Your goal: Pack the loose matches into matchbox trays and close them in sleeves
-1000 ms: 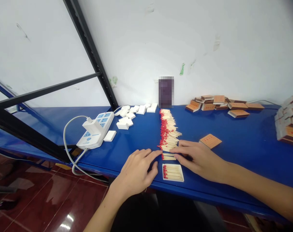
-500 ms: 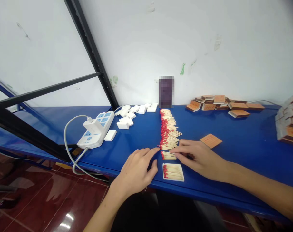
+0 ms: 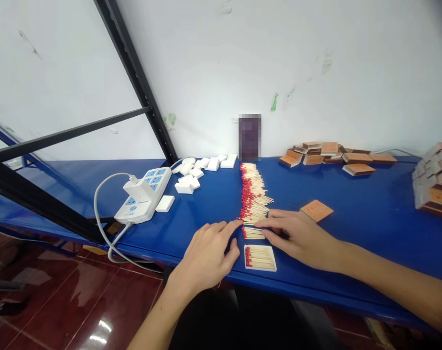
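My left hand [image 3: 211, 250] rests at the left of the matches, index finger stretched to the red heads at the near end of a long row of loose matches [image 3: 253, 194]. Its thumb stands apart and it holds nothing. On the other side, my right hand [image 3: 297, 238] has its index finger and thumb apart at the wooden ends of a small separate bundle of matches [image 3: 253, 233]. Its other fingers are partly hidden. Just in front of this bundle lies a white matchbox tray [image 3: 275, 262] with matches side by side in it, heads to the left.
An orange matchbox sleeve [image 3: 316, 210] lies beyond my right hand. More sleeves [image 3: 330, 148] are heaped by the wall, and stacked matchboxes [image 3: 437, 180] stand far right. White trays [image 3: 186, 187] and a power strip [image 3: 144, 199] are at left, near a black metal post [image 3: 133, 73].
My left index fingertip has shifted slightly right against the match heads. My right hand stays at the small bundle's wooden ends. The whole view has moved a little.
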`<state>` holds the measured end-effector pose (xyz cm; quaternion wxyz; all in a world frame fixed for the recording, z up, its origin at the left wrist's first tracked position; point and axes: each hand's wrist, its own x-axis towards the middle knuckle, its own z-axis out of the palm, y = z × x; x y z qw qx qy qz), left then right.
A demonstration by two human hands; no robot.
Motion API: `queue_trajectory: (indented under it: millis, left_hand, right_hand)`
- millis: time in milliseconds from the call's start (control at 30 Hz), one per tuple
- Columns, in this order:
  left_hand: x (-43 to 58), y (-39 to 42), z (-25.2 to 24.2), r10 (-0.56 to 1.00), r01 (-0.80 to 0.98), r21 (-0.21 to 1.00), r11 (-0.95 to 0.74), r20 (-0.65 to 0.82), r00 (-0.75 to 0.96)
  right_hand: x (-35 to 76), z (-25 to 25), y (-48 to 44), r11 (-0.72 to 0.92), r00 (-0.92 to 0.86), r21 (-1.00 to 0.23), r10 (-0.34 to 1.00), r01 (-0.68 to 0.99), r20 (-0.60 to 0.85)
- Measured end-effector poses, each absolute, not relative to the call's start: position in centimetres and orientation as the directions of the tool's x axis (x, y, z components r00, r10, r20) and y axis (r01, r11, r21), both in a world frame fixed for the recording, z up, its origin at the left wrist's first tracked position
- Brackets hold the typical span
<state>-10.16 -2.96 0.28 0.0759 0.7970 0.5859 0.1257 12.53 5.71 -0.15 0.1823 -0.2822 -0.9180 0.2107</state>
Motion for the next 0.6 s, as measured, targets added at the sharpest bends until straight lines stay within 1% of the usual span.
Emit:
queue_trajectory:
  millis: [167, 467, 600]
  left_hand:
    - [-10.25, -3.03, 0.42, 0.952, 0.911, 0.278, -0.306, 0.114, 0.285]
    - [-10.39, -3.06, 0.48, 0.948, 0.894, 0.317, -0.318, 0.121, 0.294]
    - [-10.44, -3.15, 0.38, 0.947, 0.888, 0.331, -0.320, 0.126, 0.294]
  right_hand:
    - [12.53, -0.09, 5.69, 0.752, -0.772, -0.505, 0.591, 0.422, 0.234]
    - [12.51, -0.30, 5.76, 0.763, -0.778, -0.474, 0.587, 0.439, 0.223]
    - [12.63, -0.52, 6.01, 0.759, -0.783, -0.486, 0.584, 0.433, 0.215]
